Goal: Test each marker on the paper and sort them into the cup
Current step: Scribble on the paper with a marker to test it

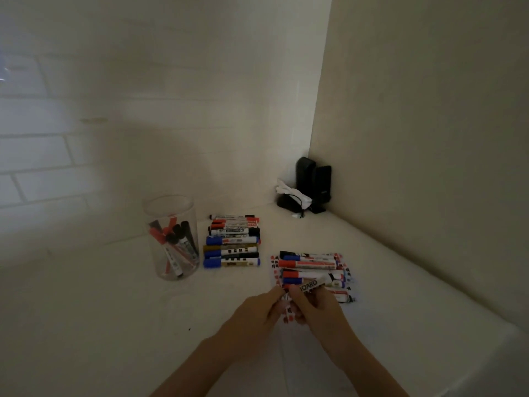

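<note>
1. Where the two forearms enter from the lower edge, the left hand [254,310] and the right hand [317,309] meet over the white table [100,325], both with fingers curled.
2. The right hand pinches a marker [310,285] that points up and to the right; the left hand's fingertips touch its lower end, though what they grip is hidden.
3. Beneath the hands lies the paper [274,263], marked with red and dark squares, bearing a row of markers [310,267] laid side by side.
4. Farther left, a second pile of markers [233,242] lies on the table.
5. Just beside that pile stands a clear cup [171,239], upright, holding several red and black markers.
6. In the far corner, dark objects [313,181] and a white item [292,193] rest against the wall.
</note>
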A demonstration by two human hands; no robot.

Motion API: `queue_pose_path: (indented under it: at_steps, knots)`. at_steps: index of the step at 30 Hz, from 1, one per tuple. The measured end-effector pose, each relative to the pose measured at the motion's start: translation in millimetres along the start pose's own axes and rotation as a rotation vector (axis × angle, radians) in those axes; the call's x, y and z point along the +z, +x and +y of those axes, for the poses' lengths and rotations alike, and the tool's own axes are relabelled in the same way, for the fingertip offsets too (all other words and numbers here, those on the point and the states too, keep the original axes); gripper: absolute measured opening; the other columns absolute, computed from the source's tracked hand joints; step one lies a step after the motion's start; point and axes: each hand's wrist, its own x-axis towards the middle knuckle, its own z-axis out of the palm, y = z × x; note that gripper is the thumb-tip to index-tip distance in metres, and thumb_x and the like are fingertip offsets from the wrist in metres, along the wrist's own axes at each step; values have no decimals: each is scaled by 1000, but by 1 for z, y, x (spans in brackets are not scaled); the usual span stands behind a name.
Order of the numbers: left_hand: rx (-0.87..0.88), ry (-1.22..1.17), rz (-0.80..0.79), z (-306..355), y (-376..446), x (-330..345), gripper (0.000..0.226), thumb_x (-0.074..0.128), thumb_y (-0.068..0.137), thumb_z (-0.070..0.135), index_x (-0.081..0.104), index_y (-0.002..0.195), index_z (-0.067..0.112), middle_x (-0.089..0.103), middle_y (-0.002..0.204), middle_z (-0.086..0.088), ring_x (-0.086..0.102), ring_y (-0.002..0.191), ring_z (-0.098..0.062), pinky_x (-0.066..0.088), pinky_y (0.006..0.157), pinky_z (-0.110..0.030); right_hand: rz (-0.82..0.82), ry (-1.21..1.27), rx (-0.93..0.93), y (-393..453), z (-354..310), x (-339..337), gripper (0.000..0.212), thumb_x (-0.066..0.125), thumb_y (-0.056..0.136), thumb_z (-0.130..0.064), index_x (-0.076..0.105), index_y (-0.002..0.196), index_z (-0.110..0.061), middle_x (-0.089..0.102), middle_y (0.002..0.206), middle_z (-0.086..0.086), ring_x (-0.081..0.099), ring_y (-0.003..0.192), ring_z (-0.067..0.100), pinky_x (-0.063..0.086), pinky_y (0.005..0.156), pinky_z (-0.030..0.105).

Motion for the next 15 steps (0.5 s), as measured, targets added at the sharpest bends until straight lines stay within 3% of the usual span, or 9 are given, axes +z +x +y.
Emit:
queue_pose_path:
  at_steps: [2,4,6,8,10,12,15]
  knots:
    - [35,-11,10,1,1,-1,27,33,101,42,47,123,32,64,95,10,60,77,-1,48,71,-16,-5,20,-14,-1,-3,-4,24,59,92,-28,64,90,-5,64,61,-2,58,53,11,49,57,24]
    - [56,-20,18,1,2,-2,20,37,100,41,47,117,38,57,71,12,54,59,1,42,58,-13,-23,14,-25,-2,-6,-10,19,59,92,-26,63,87,-8,63,62,-1,58,55,11,50,59,26]
    - [74,-39,-27,2,2,-4,10,38,99,43,41,107,47,53,60,13,49,50,-1,36,52,-13,-88,28,-14,-3,-9,-16,19,59,92,-24,62,86,-6,62,64,1,56,57,13,49,60,26]
    - [59,-63,-76,0,1,-5,7,37,96,50,39,103,50,53,61,16,47,49,1,35,53,-14,-98,95,10,-3,-9,-23,20,60,92,-23,62,88,-4,63,66,5,55,59,16,47,60,26]
    - [-15,-64,-61,-2,2,-8,25,39,86,65,39,105,48,52,69,13,46,55,1,38,57,-13,13,176,50,-2,-8,-34,20,61,91,-25,65,93,-5,68,74,11,60,65,18,50,62,27]
    - [-93,-5,3,-8,0,-8,39,45,80,72,38,111,49,50,85,17,49,74,2,38,67,-14,128,252,99,0,-7,-48,21,62,91,-27,69,96,-8,73,83,12,65,70,17,51,63,28]
    - [-99,153,36,-19,-4,-6,37,45,87,65,37,120,50,43,104,18,45,96,-2,37,85,-21,164,296,127,0,-4,-67,25,59,91,-30,70,97,-8,75,88,10,68,74,17,46,58,26]
